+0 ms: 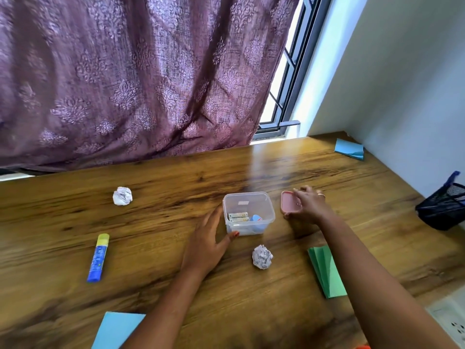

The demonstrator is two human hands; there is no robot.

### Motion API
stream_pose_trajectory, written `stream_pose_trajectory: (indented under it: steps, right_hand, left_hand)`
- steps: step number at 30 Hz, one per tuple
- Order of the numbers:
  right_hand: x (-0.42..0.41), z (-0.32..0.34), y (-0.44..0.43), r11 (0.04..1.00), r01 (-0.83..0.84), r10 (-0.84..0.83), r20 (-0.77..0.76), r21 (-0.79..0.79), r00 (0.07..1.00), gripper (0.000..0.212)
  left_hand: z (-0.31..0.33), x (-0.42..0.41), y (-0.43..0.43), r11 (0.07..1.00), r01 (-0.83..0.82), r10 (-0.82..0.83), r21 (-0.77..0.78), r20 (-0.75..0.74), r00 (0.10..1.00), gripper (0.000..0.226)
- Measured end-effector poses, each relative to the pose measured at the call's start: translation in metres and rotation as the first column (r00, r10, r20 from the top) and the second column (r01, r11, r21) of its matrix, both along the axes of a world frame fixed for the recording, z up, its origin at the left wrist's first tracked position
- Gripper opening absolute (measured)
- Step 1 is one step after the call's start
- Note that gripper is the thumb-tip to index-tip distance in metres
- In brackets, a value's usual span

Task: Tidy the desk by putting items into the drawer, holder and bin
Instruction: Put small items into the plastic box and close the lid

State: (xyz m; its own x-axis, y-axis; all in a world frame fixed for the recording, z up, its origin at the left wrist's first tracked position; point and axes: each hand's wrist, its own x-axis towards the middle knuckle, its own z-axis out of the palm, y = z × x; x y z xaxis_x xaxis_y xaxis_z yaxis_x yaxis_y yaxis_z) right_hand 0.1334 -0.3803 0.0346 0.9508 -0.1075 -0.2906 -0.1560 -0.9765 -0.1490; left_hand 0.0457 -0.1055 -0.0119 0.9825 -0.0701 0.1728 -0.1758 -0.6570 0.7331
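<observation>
The left hand (203,245) lies flat against the box (247,212) at mid-desk (176,187), fingers straight, holding nothing. The right hand (308,205) grips the lid (288,202), just right of the box.

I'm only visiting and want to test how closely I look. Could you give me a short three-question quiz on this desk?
1. True or false: the clear box has its lid on.
2. How many crumpled paper balls lie on the desk?
3. Which hand has the pink lid in its grip? A) left hand B) right hand C) neither

Key
1. False: the lid is off, to the right of the box.
2. Two: the second lies just in front of the box.
3. B.
</observation>
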Motion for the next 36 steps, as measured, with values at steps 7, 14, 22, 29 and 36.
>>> stream_pose_trajectory:
  steps: [7, 14, 22, 29, 36]
  right_hand:
    - [-0.002, 0.005, 0.002, 0.981, -0.062, 0.082, 0.103, -0.186, 0.991, 0.077]
    - [-0.011, 0.026, 0.023, 0.970, 0.029, -0.100, 0.285, 0.243, 0.953, 0.067]
    - [-0.030, 0.071, 0.078, 0.823, -0.523, 0.464, 0.271, 0.220, 0.843, 0.076]
    - [-0.028, 0.064, 0.097, 0.785, -0.549, 0.526, 0.160, 0.286, 0.835, 0.084]
    - [-0.021, 0.062, 0.097, 0.793, -0.524, 0.534, 0.058, 0.312, 0.843, 0.082]
  left_hand:
    - [-0.003, 0.001, 0.002, 1.000, 0.009, -0.010, -0.030, -0.016, 1.000, 0.080]
    - [-0.002, -0.001, 0.002, 0.989, 0.027, -0.021, -0.143, 0.048, 0.999, 0.075]
    - [-0.004, -0.001, 0.003, 0.989, 0.040, -0.037, -0.144, 0.023, 0.999, 0.069]
    - [-0.002, -0.002, 0.003, 0.991, 0.024, -0.022, -0.132, 0.020, 1.000, 0.064]
    - [-0.003, -0.003, 0.003, 0.993, 0.021, -0.020, -0.113, 0.013, 1.000, 0.067]
